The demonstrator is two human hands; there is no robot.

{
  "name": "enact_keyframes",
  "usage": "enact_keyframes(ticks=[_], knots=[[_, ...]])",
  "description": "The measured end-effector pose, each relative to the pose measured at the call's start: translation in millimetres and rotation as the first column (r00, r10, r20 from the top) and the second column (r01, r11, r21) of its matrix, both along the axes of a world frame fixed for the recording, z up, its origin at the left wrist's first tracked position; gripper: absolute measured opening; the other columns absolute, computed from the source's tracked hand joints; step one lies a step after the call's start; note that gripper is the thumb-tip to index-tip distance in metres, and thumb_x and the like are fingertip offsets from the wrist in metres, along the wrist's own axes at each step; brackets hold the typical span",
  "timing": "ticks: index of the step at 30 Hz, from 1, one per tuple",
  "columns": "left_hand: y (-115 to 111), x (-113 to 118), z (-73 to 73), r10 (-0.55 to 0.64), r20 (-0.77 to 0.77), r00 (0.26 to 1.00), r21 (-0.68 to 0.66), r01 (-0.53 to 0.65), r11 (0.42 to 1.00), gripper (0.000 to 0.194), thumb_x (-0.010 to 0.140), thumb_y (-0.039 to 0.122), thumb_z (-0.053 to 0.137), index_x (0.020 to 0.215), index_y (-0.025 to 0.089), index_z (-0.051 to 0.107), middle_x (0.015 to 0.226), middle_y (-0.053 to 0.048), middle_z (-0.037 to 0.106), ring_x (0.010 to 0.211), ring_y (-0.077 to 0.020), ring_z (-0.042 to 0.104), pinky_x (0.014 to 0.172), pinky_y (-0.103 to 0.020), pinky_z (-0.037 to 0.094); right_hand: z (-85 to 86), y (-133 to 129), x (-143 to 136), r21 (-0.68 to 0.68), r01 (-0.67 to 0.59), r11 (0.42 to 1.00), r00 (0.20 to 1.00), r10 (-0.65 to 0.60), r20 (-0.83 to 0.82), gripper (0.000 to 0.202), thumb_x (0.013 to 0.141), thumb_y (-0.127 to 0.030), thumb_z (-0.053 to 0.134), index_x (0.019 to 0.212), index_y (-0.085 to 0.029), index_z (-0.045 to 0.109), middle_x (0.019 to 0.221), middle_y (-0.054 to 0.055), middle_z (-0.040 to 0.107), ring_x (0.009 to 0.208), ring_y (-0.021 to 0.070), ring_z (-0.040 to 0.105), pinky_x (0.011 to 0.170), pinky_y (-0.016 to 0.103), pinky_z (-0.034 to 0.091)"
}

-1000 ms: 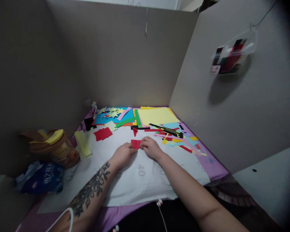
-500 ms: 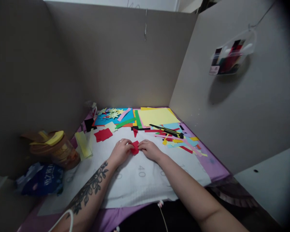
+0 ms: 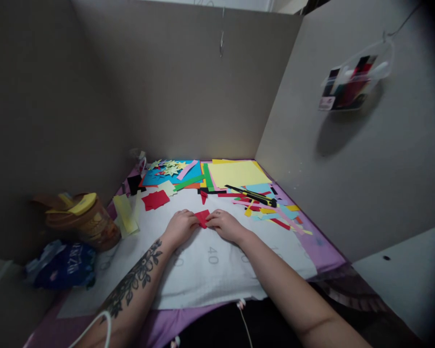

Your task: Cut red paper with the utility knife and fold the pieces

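Observation:
A small red piece of paper (image 3: 202,218) is held between my two hands over the white sheet (image 3: 203,280). My left hand (image 3: 183,226) pinches its left edge, fingers closed. From the other side, my right hand (image 3: 223,223) grips the right edge between thumb and fingers. Whether the paper is creased is too small to tell. Just beyond it lies a narrow red scrap (image 3: 203,196). Several red paper squares (image 3: 155,199) rest to the left, next to a pale yellow piece (image 3: 166,188).
Paper stars (image 3: 171,167) lie on a blue sheet (image 3: 152,180) at the back. Yellow sheets (image 3: 239,173), a black-and-yellow utility knife (image 3: 252,195) and coloured strips (image 3: 281,212) are at right. A brown lidded cup (image 3: 90,222) and a blue packet (image 3: 67,266) stand at left.
The red paper has turned between my fingers and now shows a broader, flatter face with its top edge tilted. Both hands stay at nearly the same spot; the view has shifted slightly.

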State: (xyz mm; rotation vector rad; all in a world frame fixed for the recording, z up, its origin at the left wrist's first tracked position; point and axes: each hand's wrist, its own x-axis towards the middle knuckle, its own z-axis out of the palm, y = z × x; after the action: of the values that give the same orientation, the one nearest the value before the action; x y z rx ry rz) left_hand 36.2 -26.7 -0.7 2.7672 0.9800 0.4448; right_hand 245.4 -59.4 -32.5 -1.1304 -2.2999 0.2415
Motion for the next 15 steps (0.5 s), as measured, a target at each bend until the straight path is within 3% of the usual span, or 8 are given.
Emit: enact_keyframes(ticks=[3, 8, 15], knots=[[0.3, -0.8, 0.1, -0.042, 0.063, 0.997, -0.093, 0.048, 0.995, 0.018, 0.085, 0.025, 0.053, 0.086, 0.021, 0.07, 0.084, -0.005, 0.067, 0.085, -0.0179, 0.057, 0.079, -0.028, 0.041, 3.9, -4.5, 0.1, 0.001, -0.015, 1.0, 0.999, 0.015, 0.047, 0.023, 0.082, -0.012, 0.057, 0.094, -0.024, 0.072, 0.1, 0.006, 0.069, 0.092, 0.0197, 0.057, 0.082, 0.034, 0.045], [1.6, 1.2, 0.7, 0.015, 0.123, 0.992, -0.202, 0.011, 0.979, 0.021, 0.085, 0.025, 0.049, 0.081, 0.019, 0.069, 0.081, -0.005, 0.066, 0.082, -0.0173, 0.057, 0.077, -0.028, 0.042, 10.2, -11.6, 1.3, -0.015, -0.013, 1.0, 0.997, 0.014, 0.078, 0.026, 0.084, -0.012, 0.056, 0.098, -0.027, 0.071, 0.102, 0.005, 0.069, 0.094, 0.0194, 0.057, 0.084, 0.035, 0.043], [6.2, 7.2, -5.0, 0.109, 0.15, 0.983, -0.228, -0.073, 0.971, 0.02, 0.08, 0.025, 0.049, 0.074, 0.018, 0.067, 0.077, -0.004, 0.061, 0.075, -0.0157, 0.056, 0.069, -0.026, 0.042, 6.0, -11.7, 4.2, -0.02, -0.034, 0.999, 0.999, 0.035, 0.036, 0.027, 0.081, -0.01, 0.057, 0.093, -0.027, 0.073, 0.104, 0.005, 0.069, 0.095, 0.0191, 0.059, 0.085, 0.035, 0.044]])
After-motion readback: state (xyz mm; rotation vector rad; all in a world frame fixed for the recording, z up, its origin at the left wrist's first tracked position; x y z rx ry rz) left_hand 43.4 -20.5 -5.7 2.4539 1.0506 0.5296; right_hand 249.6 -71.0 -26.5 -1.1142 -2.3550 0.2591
